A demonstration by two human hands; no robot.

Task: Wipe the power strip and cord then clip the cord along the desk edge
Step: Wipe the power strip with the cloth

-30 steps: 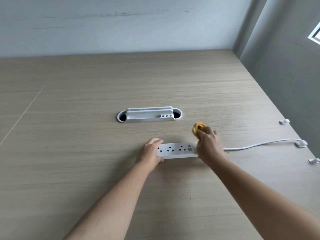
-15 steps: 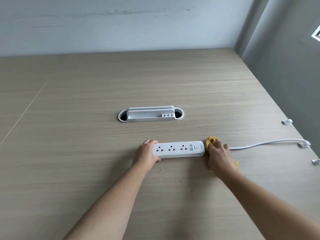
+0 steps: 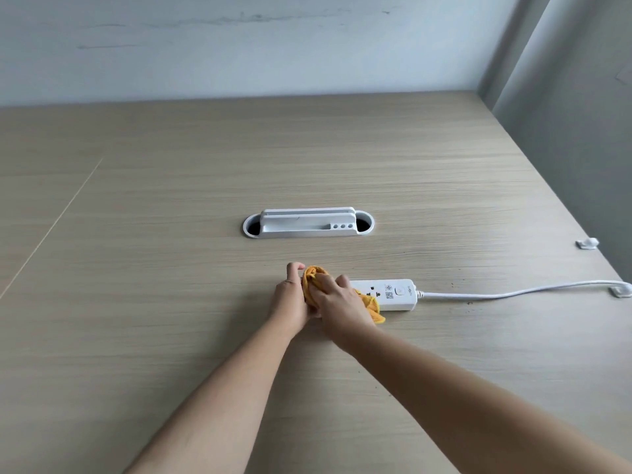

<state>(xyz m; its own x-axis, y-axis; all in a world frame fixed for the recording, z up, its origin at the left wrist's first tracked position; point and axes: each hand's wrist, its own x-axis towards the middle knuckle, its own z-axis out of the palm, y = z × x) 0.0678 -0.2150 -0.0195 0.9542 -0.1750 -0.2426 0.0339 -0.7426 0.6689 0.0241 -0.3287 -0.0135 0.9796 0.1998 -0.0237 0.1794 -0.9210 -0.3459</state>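
Note:
A white power strip (image 3: 393, 294) lies flat on the wooden desk (image 3: 171, 268), its left part hidden under my hands. My right hand (image 3: 337, 301) presses a crumpled yellow cloth (image 3: 313, 277) onto the strip's left half, fingers curled over the cloth. My left hand (image 3: 289, 299) grips the strip's left end, right beside the cloth. The white cord (image 3: 513, 294) runs from the strip's right end to a white clip (image 3: 620, 290) near the desk's right edge.
A white cable grommet with a slotted holder (image 3: 307, 222) is set into the desk behind the strip. A second white clip (image 3: 587, 243) sits farther back along the right edge. Small dark specks lie near the cord. Grey wall stands to the right.
My right hand has swept the yellow cloth from the strip's right end leftward over the sockets to its left end. My left hand stays on the left end.

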